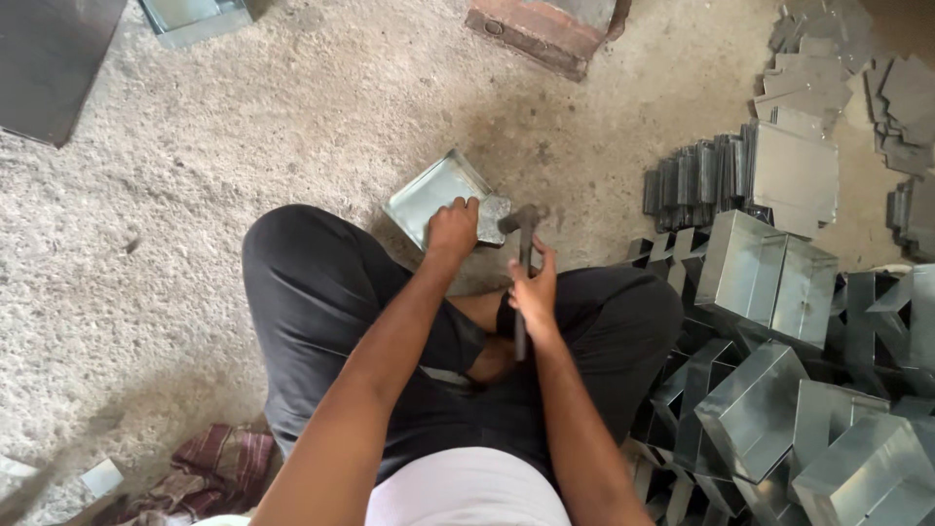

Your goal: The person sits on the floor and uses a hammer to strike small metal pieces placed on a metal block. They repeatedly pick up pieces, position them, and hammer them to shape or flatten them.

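Note:
I sit cross-legged on a rough concrete floor. My left hand (453,228) presses down on a shallow sheet-metal tray (429,192) that lies on the floor in front of my knees. Its near corner rests on a small metal block (494,216). My right hand (534,289) grips the handle of a hammer (523,234), whose head hovers just right of the tray's corner, close to my left fingers.
A pile of folded sheet-metal boxes (769,282) fills the floor at my right. Flat cut metal blanks (799,166) are stacked further back. A rusty brick-like block (541,29) lies ahead. A red cloth (209,463) sits by my left knee.

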